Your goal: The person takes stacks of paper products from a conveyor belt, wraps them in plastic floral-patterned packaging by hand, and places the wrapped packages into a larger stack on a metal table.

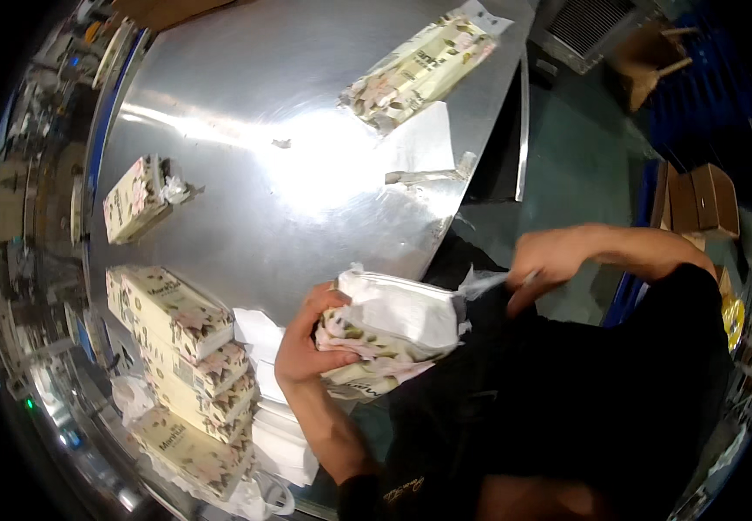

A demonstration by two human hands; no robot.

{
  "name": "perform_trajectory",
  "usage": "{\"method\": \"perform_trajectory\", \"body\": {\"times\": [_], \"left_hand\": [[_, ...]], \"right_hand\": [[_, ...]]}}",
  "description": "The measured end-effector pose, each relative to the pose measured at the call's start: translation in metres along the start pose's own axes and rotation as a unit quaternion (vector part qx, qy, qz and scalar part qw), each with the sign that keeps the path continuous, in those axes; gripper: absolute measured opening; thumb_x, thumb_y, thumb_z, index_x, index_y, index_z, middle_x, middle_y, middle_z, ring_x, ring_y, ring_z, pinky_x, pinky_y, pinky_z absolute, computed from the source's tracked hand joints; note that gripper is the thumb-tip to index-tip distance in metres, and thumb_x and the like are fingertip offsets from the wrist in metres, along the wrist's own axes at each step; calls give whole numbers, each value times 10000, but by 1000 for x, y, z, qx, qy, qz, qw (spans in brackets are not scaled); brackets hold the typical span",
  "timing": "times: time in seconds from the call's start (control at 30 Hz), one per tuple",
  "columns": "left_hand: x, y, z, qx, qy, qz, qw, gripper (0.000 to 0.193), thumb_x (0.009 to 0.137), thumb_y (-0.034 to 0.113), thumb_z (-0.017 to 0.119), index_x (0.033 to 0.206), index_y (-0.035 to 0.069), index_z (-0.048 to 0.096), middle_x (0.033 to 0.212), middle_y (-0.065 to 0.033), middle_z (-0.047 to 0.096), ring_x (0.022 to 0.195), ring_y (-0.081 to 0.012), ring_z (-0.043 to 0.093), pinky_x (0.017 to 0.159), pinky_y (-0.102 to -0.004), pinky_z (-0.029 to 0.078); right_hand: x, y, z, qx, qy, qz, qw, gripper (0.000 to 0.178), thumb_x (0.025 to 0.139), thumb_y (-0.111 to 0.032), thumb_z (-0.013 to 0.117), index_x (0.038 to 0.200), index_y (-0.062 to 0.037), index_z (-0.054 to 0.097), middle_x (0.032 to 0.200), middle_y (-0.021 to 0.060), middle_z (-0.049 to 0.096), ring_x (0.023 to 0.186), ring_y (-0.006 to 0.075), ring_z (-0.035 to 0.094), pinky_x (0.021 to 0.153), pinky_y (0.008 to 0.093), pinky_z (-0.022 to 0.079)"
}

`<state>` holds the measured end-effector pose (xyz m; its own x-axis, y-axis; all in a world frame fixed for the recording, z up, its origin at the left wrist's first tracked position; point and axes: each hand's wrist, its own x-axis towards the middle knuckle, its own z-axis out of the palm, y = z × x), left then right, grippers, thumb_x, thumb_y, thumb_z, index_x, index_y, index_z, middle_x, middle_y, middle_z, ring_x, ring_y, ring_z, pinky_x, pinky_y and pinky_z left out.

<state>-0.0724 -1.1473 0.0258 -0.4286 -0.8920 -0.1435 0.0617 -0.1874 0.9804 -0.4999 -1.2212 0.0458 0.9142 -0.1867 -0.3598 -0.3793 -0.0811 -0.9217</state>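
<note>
My left hand [311, 343] is closed round a floral, cream-coloured tissue pack [367, 352], fingers over its far edge and thumb along its printed side. One face of the pack is torn away, and the white tissues [411, 308] inside show. To the right, my right hand [545, 265] is closed on a scrap of clear plastic film [482, 282] that reaches toward the pack's torn edge. A small pale tip shows by the right fingers; what it belongs to I cannot make out.
Several similar packs form a stack [185, 347] at the left, beside loose white tissue stacks [280, 434]. A smaller pack [137, 200] and a long pack [428, 65] lie on the metal table [220, 78]. Cardboard boxes [713, 200] and a blue crate [706, 95] stand at the right.
</note>
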Motion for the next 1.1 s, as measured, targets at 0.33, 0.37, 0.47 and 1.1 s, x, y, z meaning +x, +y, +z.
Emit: {"method": "perform_trajectory", "body": {"times": [0.33,0.37,0.47,1.1], "left_hand": [[-21,10,1,-16,85,42,995,792,586,176,971,1294,23,651,1389,-154,530,1306,-275,511,1107,-369,362],[-23,14,2,-9,89,44,995,789,587,173,970,1294,26,653,1392,-154,528,1305,-277,514,1109,-370,358],[-34,13,2,32,102,79,991,785,585,164,968,1291,27,655,1397,-154,526,1303,-279,514,1109,-370,358],[-3,-69,-60,-145,595,328,719,825,915,16,733,1596,96,274,1320,-126,599,1170,-230,610,990,-368,545]], "right_hand": [[80,29,38,-81,99,-47,991,833,826,-391,845,1482,-35,478,1451,216,563,1307,344,575,1104,408,450],[90,12,41,15,46,21,999,843,801,-354,870,1474,-27,479,1436,203,574,1297,341,575,1107,408,441],[115,12,54,128,-15,-14,992,864,739,-276,919,1452,-28,500,1419,183,587,1303,322,553,1097,394,438],[304,-71,-71,107,176,-158,966,543,1007,-318,674,1452,-27,563,1275,109,676,1127,179,615,993,351,490]]}}
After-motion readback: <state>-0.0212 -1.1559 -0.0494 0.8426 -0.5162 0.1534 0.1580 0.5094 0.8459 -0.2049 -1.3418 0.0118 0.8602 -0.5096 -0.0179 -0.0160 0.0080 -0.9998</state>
